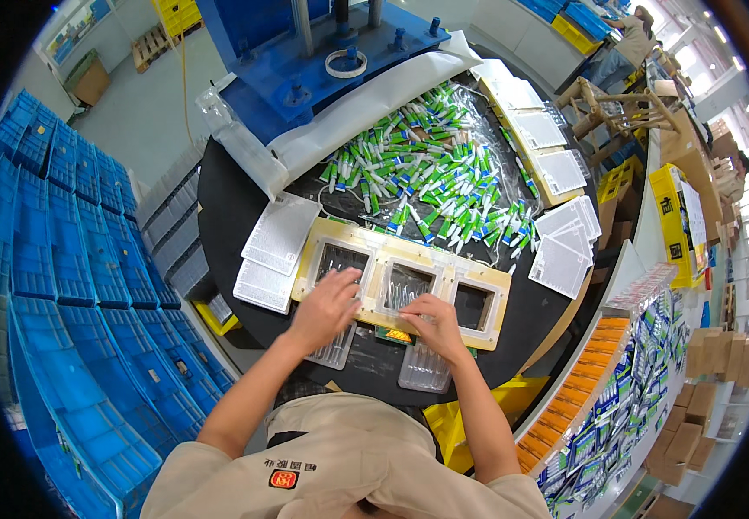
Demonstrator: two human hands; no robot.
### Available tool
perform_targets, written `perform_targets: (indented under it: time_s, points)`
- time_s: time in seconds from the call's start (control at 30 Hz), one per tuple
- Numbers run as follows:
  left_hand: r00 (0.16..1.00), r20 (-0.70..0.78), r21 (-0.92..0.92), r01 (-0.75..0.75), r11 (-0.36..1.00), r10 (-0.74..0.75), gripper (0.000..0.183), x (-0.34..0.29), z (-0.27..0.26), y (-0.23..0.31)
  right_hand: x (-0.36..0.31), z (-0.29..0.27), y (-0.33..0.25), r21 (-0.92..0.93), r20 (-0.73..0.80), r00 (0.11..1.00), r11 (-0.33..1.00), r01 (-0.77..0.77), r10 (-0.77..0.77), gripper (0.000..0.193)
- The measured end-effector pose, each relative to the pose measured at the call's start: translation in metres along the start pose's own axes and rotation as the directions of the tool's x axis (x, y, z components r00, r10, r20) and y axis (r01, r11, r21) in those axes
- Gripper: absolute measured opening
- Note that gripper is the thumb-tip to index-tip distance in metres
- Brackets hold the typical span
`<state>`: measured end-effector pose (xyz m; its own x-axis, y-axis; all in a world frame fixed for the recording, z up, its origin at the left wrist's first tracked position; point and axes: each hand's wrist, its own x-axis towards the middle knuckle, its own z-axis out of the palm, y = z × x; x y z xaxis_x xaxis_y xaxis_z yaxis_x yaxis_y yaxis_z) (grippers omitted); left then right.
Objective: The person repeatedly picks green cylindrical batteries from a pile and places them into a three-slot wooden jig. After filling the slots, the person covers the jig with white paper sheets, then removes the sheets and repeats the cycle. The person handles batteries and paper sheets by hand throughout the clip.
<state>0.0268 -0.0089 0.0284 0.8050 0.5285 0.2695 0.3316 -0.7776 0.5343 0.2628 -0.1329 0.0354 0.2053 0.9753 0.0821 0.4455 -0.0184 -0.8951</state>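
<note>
A pale yellow fixture board point(355, 233) with three white-rimmed openings lies across the black round table in front of me. My left hand point(329, 310) is over the left opening, fingers loosely bent and apart, tips at its right rim. A clear plastic blister point(407, 284) sits in the middle opening; my right hand point(430, 324) pinches at its near edge. The right opening shows dark through it. Close to my body lie clear blister trays point(424, 370), partly under my right wrist. Another clear tray point(334, 350) lies below my left hand.
Behind the board is a heap of green-and-white tubes point(430, 164). Printed cards point(281, 232) lie at the left, more cards point(567, 244) at the right. A blue press point(331, 65) stands at the back. Blue crates point(67, 233) stack at left; packaged goods point(617, 389) fill the right bench.
</note>
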Motion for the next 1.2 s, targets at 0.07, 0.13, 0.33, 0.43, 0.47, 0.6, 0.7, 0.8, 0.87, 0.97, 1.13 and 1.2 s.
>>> perform_targets:
  time_s: [0.07,0.13,0.33,0.43,0.47,0.6,0.7,0.8,0.87,0.97,1.13,1.2]
  points:
    - [0.993,-0.024,0.070,-0.111,0.991,0.113,0.033,0.002,0.012,0.019,-0.018,-0.011,-0.008,-0.023,-0.160,0.986,0.998,0.050,-0.053,0.015]
    - [0.990,-0.003,0.088,-0.137,0.987,0.138,0.036,0.004,0.026,0.033,-0.037,-0.034,-0.010,-0.121,-0.391,0.915,0.991,0.056,-0.100,0.015]
    - [0.987,0.050,0.202,-0.163,0.966,0.156,0.042,0.009,0.046,0.057,-0.065,-0.066,0.017,-0.688,-0.198,0.930,0.720,0.093,-0.309,0.018]
    - [0.996,-0.026,0.146,-0.086,0.986,0.090,0.052,0.019,0.051,0.071,-0.070,-0.059,0.032,-0.648,-0.119,0.968,0.756,0.092,-0.220,0.013]
    - [0.998,-0.057,0.054,0.011,0.998,-0.008,0.056,0.022,0.056,0.080,-0.072,-0.058,0.034,-0.642,-0.105,0.982,0.765,0.053,-0.156,0.009]
    - [0.987,-0.038,0.154,0.161,0.975,-0.157,0.055,0.056,0.088,0.099,-0.072,-0.073,0.029,-0.647,0.014,1.000,0.763,-0.009,0.024,0.014]
    - [0.994,0.006,0.255,0.108,0.961,-0.113,0.039,0.073,0.094,0.100,-0.052,-0.098,0.018,-0.504,0.147,0.954,0.850,-0.155,0.262,0.016]
    - [0.985,0.165,0.234,0.000,0.972,-0.040,0.020,0.072,0.079,0.104,-0.007,-0.116,0.017,-0.392,0.096,0.915,0.860,-0.327,0.392,0.024]
    - [0.987,0.101,0.223,-0.144,0.964,0.124,0.018,0.064,0.063,0.102,0.043,-0.103,0.030,-0.311,-0.103,0.970,0.919,-0.242,0.220,0.023]
    - [0.939,0.164,0.271,-0.338,0.901,0.303,0.021,0.050,0.044,0.086,0.119,-0.057,0.061,-0.323,-0.242,0.970,0.941,-0.106,0.026,0.025]
    - [0.897,0.164,0.164,-0.436,0.885,0.412,0.020,0.030,0.052,0.029,0.159,-0.012,0.082,-0.579,-0.125,0.991,0.807,-0.117,0.054,0.026]
    - [0.889,0.200,0.115,-0.440,0.891,0.413,0.017,0.018,0.053,0.015,0.143,-0.018,0.070,-0.472,-0.225,0.974,0.870,-0.143,0.038,0.022]
